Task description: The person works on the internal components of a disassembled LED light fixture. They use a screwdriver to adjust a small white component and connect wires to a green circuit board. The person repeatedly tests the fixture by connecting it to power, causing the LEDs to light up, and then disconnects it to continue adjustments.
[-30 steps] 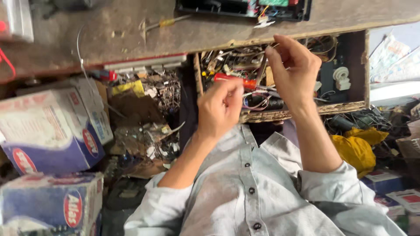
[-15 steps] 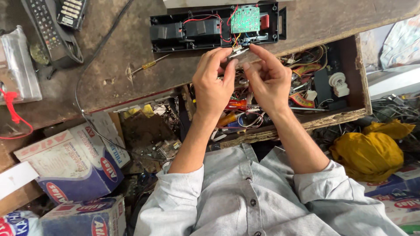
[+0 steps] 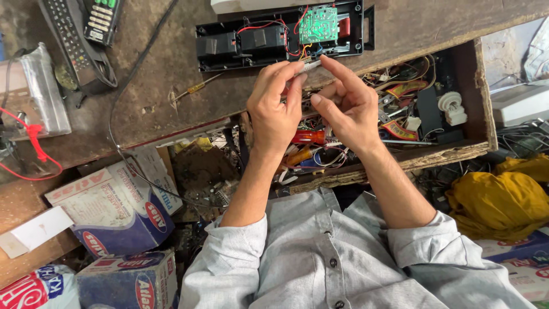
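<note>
- Small silvery part [image 3: 312,65], head view: a slender metal piece held above the front edge of the surface, just below the opened black casing [image 3: 229,46] and its green circuit board [image 3: 318,24].
- Left hand [image 3: 274,109]: grip closed, thumb and forefinger pinching one end of the part.
- Right hand [image 3: 350,111]: forefinger and thumb meet the part's other end; the remaining fingers are loosely curled and hold nothing visible.
- Change: a second ago both hands worked lower, over the open drawer [image 3: 486,109], with a red-handled tool at the left hand. Now a red-handled screwdriver [image 3: 309,137] lies in the drawer, and the work has shifted from searching to handling the part by the casing.
- Surroundings: a yellow-handled screwdriver [image 3: 194,88] and remote controls [image 3: 86,28] on the surface; cardboard boxes [image 3: 114,206] and a yellow cloth [image 3: 503,194] below.
- Obstruction: the casing's loose red wires [image 3: 260,26] lie near the fingertips; the drawer's tangle of wires sits directly beneath.
</note>
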